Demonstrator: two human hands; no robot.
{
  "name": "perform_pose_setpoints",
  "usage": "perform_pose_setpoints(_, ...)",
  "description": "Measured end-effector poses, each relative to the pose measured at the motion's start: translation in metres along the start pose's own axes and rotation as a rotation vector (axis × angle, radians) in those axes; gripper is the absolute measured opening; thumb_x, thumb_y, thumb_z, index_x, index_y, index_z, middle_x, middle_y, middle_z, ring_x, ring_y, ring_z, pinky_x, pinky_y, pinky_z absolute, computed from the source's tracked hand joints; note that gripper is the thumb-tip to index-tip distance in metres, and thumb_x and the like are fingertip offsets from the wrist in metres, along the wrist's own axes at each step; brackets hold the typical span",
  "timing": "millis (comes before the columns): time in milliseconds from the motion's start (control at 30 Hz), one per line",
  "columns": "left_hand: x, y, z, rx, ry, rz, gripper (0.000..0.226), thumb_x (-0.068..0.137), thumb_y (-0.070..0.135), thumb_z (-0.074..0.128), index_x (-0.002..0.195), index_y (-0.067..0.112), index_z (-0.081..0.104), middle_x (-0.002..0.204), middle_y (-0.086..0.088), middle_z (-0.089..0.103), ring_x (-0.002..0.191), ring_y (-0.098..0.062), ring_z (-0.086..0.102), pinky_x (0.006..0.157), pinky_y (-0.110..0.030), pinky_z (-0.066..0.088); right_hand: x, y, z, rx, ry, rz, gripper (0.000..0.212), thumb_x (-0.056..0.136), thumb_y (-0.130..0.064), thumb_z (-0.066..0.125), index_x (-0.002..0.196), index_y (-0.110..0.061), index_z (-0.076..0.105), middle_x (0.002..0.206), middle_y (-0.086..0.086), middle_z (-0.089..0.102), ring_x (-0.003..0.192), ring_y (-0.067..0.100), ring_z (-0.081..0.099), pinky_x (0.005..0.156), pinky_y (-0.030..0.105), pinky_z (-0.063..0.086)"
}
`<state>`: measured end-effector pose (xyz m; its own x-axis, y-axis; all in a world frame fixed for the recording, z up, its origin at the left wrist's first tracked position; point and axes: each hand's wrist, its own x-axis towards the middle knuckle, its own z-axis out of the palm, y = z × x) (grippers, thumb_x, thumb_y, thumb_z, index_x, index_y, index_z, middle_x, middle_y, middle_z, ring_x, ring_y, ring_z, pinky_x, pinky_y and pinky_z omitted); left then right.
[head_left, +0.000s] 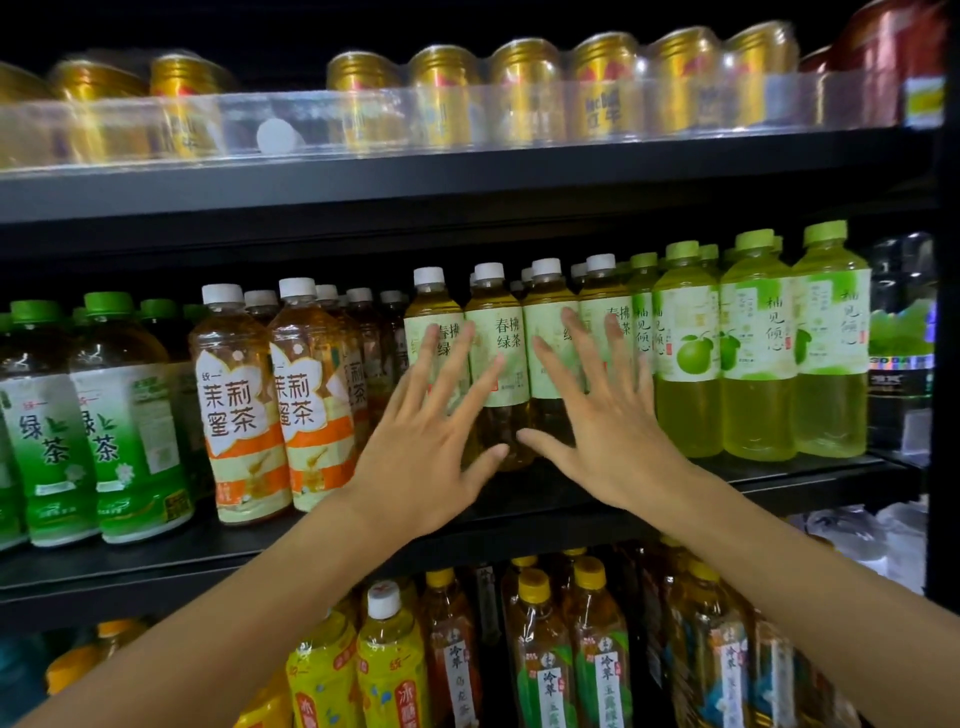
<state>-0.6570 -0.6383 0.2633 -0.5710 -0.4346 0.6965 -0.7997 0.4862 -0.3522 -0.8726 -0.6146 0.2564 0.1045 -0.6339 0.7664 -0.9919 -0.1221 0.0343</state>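
Note:
Both my hands are raised in front of a row of white-capped green tea bottles (497, 358) with pale green labels on the middle shelf (545, 499). My left hand (431, 441) has its fingers spread and straight over the leftmost bottles of that row. My right hand (602, 415) is likewise spread over the bottles to the right. Neither hand grips anything. Whether the fingertips touch the bottles I cannot tell.
Jasmine honey tea bottles (244, 410) and green-capped green tea bottles (130, 431) stand to the left. Yellow-green pomelo drink bottles (758, 353) stand to the right. Gold cans (524, 88) fill the top shelf behind a clear rail. Yellow-capped bottles (540, 660) fill the shelf below.

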Motion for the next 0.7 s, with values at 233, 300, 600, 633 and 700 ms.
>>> perform_pose_setpoints(233,0.0054,0.0026,0.0092,0.152,-0.105,-0.023,0.074,0.095,0.068,-0.002,0.16,0.035,-0.013,0.165,0.0,-0.031,0.146,-0.033,-0.04,0.126,-0.057,0.005,0.0011,0.0077,0.0032,0.019,-0.081,0.037,0.087,0.092,-0.074,0.029,0.156,-0.04,-0.019,0.157,-0.009,-0.043,0.146,0.027,-0.038,0.123,0.062,0.002)
perform_pose_setpoints(300,0.0059,0.0026,0.0101,0.151,-0.106,-0.028,0.074,0.096,0.068,0.001,0.16,0.034,-0.012,0.166,0.0,-0.03,0.147,-0.033,-0.039,0.126,-0.057,0.005,0.0011,0.0054,0.0047,-0.011,-0.066,0.047,0.087,0.092,-0.076,0.027,0.156,-0.04,-0.02,0.158,-0.008,-0.042,0.147,0.028,-0.037,0.123,0.063,0.005)
perform_pose_setpoints(600,0.0043,-0.0018,0.0089,0.16,-0.079,0.005,0.074,0.098,0.068,0.01,0.162,0.033,-0.003,0.169,-0.004,-0.02,0.15,-0.035,-0.033,0.126,-0.056,0.005,-0.0029,0.0085,-0.0023,0.0,-0.11,0.077,0.088,0.091,-0.077,0.027,0.156,-0.04,-0.018,0.161,-0.014,-0.036,0.146,0.035,-0.035,0.123,0.062,0.005)
perform_pose_setpoints(633,0.0044,-0.002,0.009,0.154,-0.079,0.009,0.074,0.099,0.068,0.011,0.162,0.033,-0.003,0.169,-0.003,-0.021,0.15,-0.035,-0.033,0.126,-0.056,0.005,-0.0031,0.0087,-0.0031,0.014,-0.121,0.076,0.088,0.091,-0.076,0.028,0.156,-0.04,-0.019,0.16,-0.014,-0.036,0.146,0.035,-0.036,0.123,0.061,0.009)
perform_pose_setpoints(700,0.0044,-0.003,0.0099,0.135,-0.08,0.02,0.074,0.098,0.067,0.011,0.162,0.033,-0.003,0.169,-0.003,-0.021,0.15,-0.035,-0.033,0.126,-0.056,0.003,-0.0037,0.0081,-0.0025,0.035,-0.129,0.078,0.089,0.092,-0.076,0.03,0.156,-0.039,-0.019,0.16,-0.015,-0.037,0.146,0.036,-0.036,0.121,0.058,0.018)
